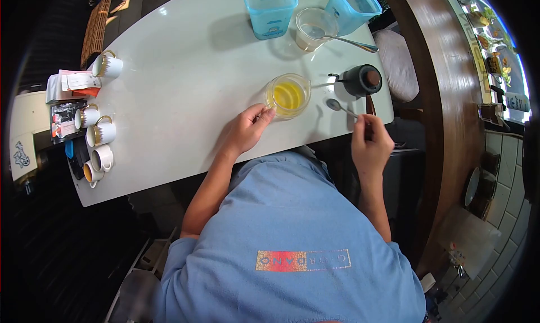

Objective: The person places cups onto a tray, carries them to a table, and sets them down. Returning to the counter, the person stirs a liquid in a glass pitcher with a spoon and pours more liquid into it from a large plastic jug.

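My left hand [250,129] is closed on the handle of a clear glass pitcher [304,100], which stands upright on the white table [180,92] with yellow liquid [288,96] inside. To the right, my right hand [372,142] pinches a metal spoon [340,107] by its handle. The spoon's bowl points left toward the pitcher but stays apart from it. Just beyond that hand stands a dark pot [360,80] with a brown knob and a thin spout.
Two blue plastic containers [270,14] [349,11] and a clear cup [310,41] with another spoon [354,42] stand at the back. Several white-and-gold mugs [101,133] line the left edge near packets [79,82]. A wooden beam [450,98] rises on the right.
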Tool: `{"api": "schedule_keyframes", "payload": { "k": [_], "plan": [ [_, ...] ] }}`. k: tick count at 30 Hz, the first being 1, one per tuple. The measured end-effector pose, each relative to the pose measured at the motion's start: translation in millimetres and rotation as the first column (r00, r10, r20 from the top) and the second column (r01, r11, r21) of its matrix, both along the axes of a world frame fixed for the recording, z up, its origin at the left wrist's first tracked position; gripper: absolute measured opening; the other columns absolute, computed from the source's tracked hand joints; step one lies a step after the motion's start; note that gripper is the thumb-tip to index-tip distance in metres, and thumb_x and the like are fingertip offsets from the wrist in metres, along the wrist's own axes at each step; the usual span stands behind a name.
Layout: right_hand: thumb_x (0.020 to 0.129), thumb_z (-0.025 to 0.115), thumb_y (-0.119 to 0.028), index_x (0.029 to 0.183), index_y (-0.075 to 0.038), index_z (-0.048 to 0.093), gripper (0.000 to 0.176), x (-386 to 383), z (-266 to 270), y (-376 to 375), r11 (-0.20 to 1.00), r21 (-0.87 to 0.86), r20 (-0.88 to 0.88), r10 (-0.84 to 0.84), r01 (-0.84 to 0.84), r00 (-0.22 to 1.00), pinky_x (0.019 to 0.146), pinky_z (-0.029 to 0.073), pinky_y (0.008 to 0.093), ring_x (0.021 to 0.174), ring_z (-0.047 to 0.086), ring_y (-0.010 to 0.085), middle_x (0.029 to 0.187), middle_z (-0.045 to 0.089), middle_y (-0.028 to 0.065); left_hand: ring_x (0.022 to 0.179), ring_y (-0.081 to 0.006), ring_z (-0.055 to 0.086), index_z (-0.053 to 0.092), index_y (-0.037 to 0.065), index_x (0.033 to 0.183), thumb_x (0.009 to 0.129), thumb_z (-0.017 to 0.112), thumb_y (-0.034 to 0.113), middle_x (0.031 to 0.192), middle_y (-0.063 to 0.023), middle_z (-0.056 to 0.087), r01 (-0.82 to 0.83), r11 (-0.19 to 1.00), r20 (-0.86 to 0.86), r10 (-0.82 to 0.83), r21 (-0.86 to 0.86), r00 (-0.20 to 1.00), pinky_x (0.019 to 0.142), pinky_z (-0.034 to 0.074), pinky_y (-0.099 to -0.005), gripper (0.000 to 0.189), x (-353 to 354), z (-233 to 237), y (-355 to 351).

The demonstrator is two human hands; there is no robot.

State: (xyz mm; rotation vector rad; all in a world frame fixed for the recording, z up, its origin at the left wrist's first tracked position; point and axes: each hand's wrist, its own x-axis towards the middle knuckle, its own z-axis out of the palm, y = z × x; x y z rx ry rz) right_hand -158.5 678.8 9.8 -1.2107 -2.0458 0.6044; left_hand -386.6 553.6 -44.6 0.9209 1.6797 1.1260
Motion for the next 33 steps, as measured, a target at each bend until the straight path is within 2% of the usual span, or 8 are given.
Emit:
{"api": "schedule_keyframes", "payload": {
  "k": [2, 6, 9, 11, 12, 16, 26, 33],
  "plan": [
    [0.087, 0.061, -0.005, 0.096, 0.004, 0.062, 0.013, 0, 0, 0, 0.998, 0.037, -0.308, -0.036, 0.05, 0.951, 0.058, 0.044, 0.0192, 0.067, 0.058, 0.0064, 0.074, 0.063, 0.0048, 0.066, -0.007, 0.039, 0.054, 0.004, 0.079, 0.095, 0.049, 0.037, 0.069, 0.0026, 0.045, 0.037, 0.999, -0.048, -0.038, -0.031, 0.998, 0.062, 0.035, -0.0229, 0.036, -3, 3, 1],
    [0.092, 0.055, -0.006, 0.098, 0.005, 0.062, 0.014, -28, 18, -8, 0.985, -0.169, -0.624, -0.09, -0.022, 0.776, 0.06, 0.043, 0.0168, 0.069, 0.057, 0.0055, 0.078, 0.062, 0.0026, 0.062, -0.0077, 0.042, 0.058, 0.004, 0.083, 0.092, 0.054, 0.033, 0.068, 0.0018, 0.049, 0.03, 1.0, -0.043, -0.03, -0.007, 0.999, 0.059, 0.038, -0.0235, 0.031, -5, -4, 1],
    [0.088, 0.06, -0.005, 0.094, 0.002, 0.063, 0.01, -48, 4, -10, 0.995, -0.069, -0.399, 0.043, -0.077, 0.916, 0.055, 0.041, 0.0201, 0.064, 0.054, 0.0058, 0.076, 0.064, 0.0049, 0.062, -0.008, 0.042, 0.058, 0.003, 0.084, 0.092, 0.054, 0.033, 0.071, 0.0015, 0.05, 0.038, 0.999, -0.05, -0.037, 0.028, 0.998, 0.059, 0.038, -0.0238, 0.031, -7, -5, 0],
    [0.082, 0.063, -0.002, 0.092, -0.001, 0.064, 0.01, -64, 7, -12, 0.983, 0.109, -0.186, 0.165, -0.147, 0.969, 0.056, 0.042, 0.0246, 0.062, 0.056, 0.014, 0.076, 0.064, 0.0069, 0.062, -0.0083, 0.043, 0.058, 0.003, 0.087, 0.092, 0.055, 0.033, 0.073, 0.0011, 0.052, 0.071, 0.997, -0.067, -0.072, -0.017, 0.995, 0.059, 0.039, -0.0239, 0.03, -9, -1, 1],
    [0.079, 0.064, -0.001, 0.091, -0.004, 0.065, 0.013, -70, 0, -10, 0.962, 0.194, -0.111, 0.216, -0.192, 0.97, 0.06, 0.043, 0.0295, 0.064, 0.055, 0.0218, 0.075, 0.063, 0.0068, 0.062, -0.0083, 0.043, 0.058, 0.003, 0.087, 0.092, 0.055, 0.033, 0.073, 0.0011, 0.052, 0.079, 0.997, -0.067, -0.08, -0.017, 0.995, 0.059, 0.039, -0.0239, 0.03, -9, -2, 1],
    [0.079, 0.065, -0.008, 0.093, -0.007, 0.065, 0.013, -81, -8, -11, 0.929, 0.277, 0.062, 0.238, -0.246, 0.969, 0.067, 0.042, 0.0334, 0.069, 0.055, 0.0208, 0.075, 0.063, 0.0041, 0.067, -0.0076, 0.046, 0.059, 0.004, 0.094, 0.093, 0.053, 0.033, 0.075, 0.0016, 0.054, 0.098, 0.994, -0.053, -0.1, -0.039, 0.994, 0.065, 0.04, -0.0232, 0.029, -14, 0, 1],
    [0.08, 0.064, -0.01, 0.094, -0.009, 0.067, 0.015, -88, -15, -12, 0.937, 0.248, 0.127, 0.22, -0.246, 0.967, 0.071, 0.041, 0.0332, 0.071, 0.055, 0.0207, 0.079, 0.066, 0.0024, 0.085, -0.0077, 0.053, 0.06, 0.004, 0.101, 0.095, 0.051, 0.03, 0.09, -0.001, 0.063, 0.122, 0.987, 0.001, -0.123, -0.109, 0.992, 0.078, 0.042, -0.0229, 0.029, -29, 2, -6],
    [0.08, 0.063, -0.01, 0.091, -0.007, 0.067, 0.011, -93, -8, -10, 0.949, 0.054, 0.05, 0.308, -0.311, 0.95, 0.072, 0.041, 0.0333, 0.071, 0.053, 0.0229, 0.079, 0.066, 0.0046, 0.086, -0.008, 0.054, 0.06, 0.004, 0.104, 0.094, 0.052, 0.029, 0.093, -0.0012, 0.064, 0.114, 0.988, 0.017, -0.113, -0.108, 0.993, 0.079, 0.042, -0.0228, 0.028, -30, 2, -8]
  ]
}}
